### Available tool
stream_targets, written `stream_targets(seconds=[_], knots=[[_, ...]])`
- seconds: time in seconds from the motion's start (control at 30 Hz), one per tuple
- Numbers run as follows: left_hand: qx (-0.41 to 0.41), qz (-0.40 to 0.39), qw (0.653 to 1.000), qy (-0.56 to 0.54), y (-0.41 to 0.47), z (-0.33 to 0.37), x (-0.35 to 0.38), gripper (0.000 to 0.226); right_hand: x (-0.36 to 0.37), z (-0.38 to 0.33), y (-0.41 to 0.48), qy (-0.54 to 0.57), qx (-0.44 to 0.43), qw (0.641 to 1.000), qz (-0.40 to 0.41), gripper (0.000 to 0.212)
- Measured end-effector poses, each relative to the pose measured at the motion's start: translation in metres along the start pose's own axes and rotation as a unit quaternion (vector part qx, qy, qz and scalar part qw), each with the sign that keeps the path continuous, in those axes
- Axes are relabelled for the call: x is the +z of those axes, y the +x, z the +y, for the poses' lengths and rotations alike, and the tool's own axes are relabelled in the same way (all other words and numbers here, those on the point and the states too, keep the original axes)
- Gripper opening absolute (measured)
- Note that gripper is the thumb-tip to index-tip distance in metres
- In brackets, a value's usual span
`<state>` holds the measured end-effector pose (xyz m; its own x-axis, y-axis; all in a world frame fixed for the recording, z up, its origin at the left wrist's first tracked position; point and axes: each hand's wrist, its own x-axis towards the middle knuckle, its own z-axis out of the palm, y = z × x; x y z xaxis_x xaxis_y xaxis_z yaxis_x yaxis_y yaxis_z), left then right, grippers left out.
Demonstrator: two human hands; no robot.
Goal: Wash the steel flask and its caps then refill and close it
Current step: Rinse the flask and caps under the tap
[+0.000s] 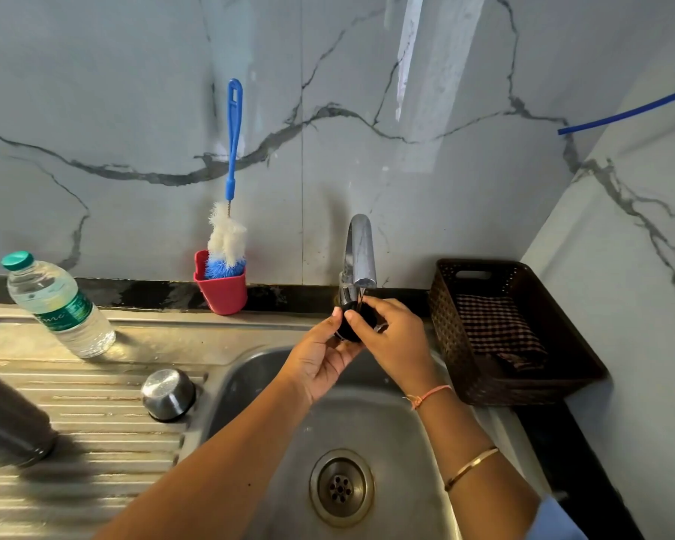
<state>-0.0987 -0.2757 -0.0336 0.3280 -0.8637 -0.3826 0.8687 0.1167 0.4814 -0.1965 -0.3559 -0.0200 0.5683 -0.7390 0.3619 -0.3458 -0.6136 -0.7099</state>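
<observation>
A small black inner cap (350,325) is held under the tap (360,254), where a thin stream of water runs onto it. My left hand (320,360) grips the cap from below and the left. My right hand (394,337) pinches it from the right, with its thumb on top. The steel outer cap (167,393) stands upside down on the draining board (94,422). At the left edge the dark steel flask (8,418) stands on the board, cut off by the frame.
A plastic water bottle (57,304) with a green lid stands at the back left. A red holder (221,290) with a blue bottle brush (230,212) sits against the wall. A brown basket (511,333) with a checked cloth is right of the sink (340,489).
</observation>
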Motion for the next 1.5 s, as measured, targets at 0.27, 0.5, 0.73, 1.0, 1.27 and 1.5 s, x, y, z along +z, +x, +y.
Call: stream_targets(seconds=[0.27,0.5,0.73,1.0,1.27,1.5], knots=[[0.043,0.027,0.997,0.052,-0.001,-0.002,0.003,0.02,0.001,0.0,0.002,-0.207,-0.142,0.967,-0.042,0.052],[0.031,0.044,0.998,0.022,-0.006,-0.002,0.001,0.031,0.0,0.002,0.004,-0.162,-0.118,0.98,-0.018,0.031],[0.017,0.026,0.997,-0.07,-0.005,-0.003,-0.002,0.036,0.007,-0.008,-0.003,0.135,0.088,0.986,-0.049,0.028],[0.013,0.03,0.998,-0.05,-0.005,-0.009,0.0,0.031,0.027,-0.01,-0.016,0.195,0.152,0.968,0.033,0.022],[0.02,0.012,0.999,-0.025,-0.005,-0.004,0.003,0.031,0.031,-0.009,-0.008,0.277,0.209,0.936,0.05,0.013],[-0.007,0.011,1.0,-0.014,-0.006,0.001,-0.001,0.038,0.016,-0.012,-0.004,0.351,0.223,0.901,-0.127,0.034]])
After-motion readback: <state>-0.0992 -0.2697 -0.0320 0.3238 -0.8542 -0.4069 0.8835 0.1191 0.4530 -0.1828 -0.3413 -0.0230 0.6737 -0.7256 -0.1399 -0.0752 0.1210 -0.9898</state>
